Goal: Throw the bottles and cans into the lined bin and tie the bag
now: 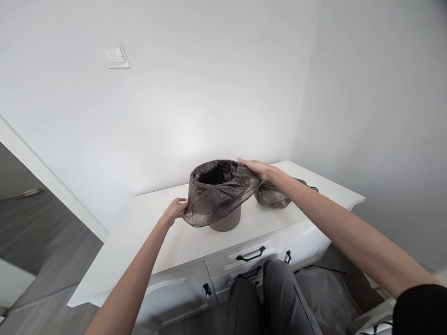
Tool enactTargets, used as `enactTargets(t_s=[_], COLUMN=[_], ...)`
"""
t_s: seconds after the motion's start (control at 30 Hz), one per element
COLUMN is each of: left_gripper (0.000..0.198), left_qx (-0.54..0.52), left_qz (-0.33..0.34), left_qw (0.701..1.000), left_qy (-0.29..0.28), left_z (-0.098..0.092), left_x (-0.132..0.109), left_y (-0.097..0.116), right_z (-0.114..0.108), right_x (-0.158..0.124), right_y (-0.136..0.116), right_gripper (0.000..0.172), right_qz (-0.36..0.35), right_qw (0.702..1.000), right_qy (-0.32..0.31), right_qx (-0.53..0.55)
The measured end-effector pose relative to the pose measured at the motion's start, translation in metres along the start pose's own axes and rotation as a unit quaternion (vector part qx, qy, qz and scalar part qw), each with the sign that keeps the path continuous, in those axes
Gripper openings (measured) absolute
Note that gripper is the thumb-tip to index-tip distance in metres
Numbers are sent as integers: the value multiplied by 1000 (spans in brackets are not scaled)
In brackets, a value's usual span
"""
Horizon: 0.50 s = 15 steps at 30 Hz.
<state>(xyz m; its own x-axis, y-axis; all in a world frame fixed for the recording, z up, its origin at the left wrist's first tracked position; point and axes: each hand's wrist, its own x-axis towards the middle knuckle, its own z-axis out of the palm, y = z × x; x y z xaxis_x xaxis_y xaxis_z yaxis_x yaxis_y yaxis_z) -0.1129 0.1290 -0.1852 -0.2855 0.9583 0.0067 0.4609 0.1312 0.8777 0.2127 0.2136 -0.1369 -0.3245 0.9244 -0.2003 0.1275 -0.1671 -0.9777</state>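
Observation:
A dark, see-through trash bag [220,200] lines a brownish trash can [226,223] and is folded out over its rim, hanging loose around the outside. Only the lower part of the can shows below the bag. At the left, my left hand [174,209] pinches the hanging edge of the bag. My right hand [256,170] grips the bag at the right side of the rim, its fingers lying along the top; the thumb is hidden. Just behind my right forearm lies a filled, dark plastic bag [272,195], partly covered by the arm.
The can stands on a white cabinet [153,251] with black handles, against a white wall. A light switch [117,56] is on the wall. At the left is a doorway frame [52,181]. Clear plastic sheeting [323,293] lies on the floor at the lower right.

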Motion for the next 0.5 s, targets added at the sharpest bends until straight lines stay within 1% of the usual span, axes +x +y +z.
enactTargets(t_s=[0.07, 0.13, 0.2, 0.23, 0.3, 0.33, 0.37, 0.43, 0.47, 0.5], left_gripper=[41, 42, 41, 41, 44, 51, 61, 86, 96, 103], left_qx=[5, 2, 11, 21, 49, 64, 77, 103, 117, 131], left_qz=[46, 96, 185, 240, 338, 364, 369, 351, 341, 334], left_qw=[998, 992, 976, 963, 934, 926, 925, 930, 933, 933], left_qy=[39, 80, 117, 124, 106, 83, 58, 21, 9, 0], left_z=[-4, -6, -3, 0, 11, 17, 24, 36, 42, 46], left_x=[-9, -23, -41, -50, -64, -68, -70, -68, -64, -59], left_y=[-3, -1, 3, 4, 4, 2, -1, -13, -21, -30], right_z=[-6, -8, -4, -1, 6, 10, 13, 18, 19, 20], right_x=[-9, -18, -26, -30, -35, -37, -38, -40, -41, -41], right_y=[11, 25, 40, 48, 63, 71, 78, 93, 101, 107], right_gripper=[49, 55, 64, 67, 72, 72, 71, 72, 77, 86], right_qz=[-44, -103, -150, -165, -188, -197, -205, -215, -220, -226], right_qw=[999, 994, 986, 982, 977, 975, 973, 968, 964, 959], right_qy=[-7, -8, 1, 4, 4, 0, -7, -20, -28, -34], right_qx=[-19, -45, -80, -93, -102, -101, -104, -129, -148, -167])
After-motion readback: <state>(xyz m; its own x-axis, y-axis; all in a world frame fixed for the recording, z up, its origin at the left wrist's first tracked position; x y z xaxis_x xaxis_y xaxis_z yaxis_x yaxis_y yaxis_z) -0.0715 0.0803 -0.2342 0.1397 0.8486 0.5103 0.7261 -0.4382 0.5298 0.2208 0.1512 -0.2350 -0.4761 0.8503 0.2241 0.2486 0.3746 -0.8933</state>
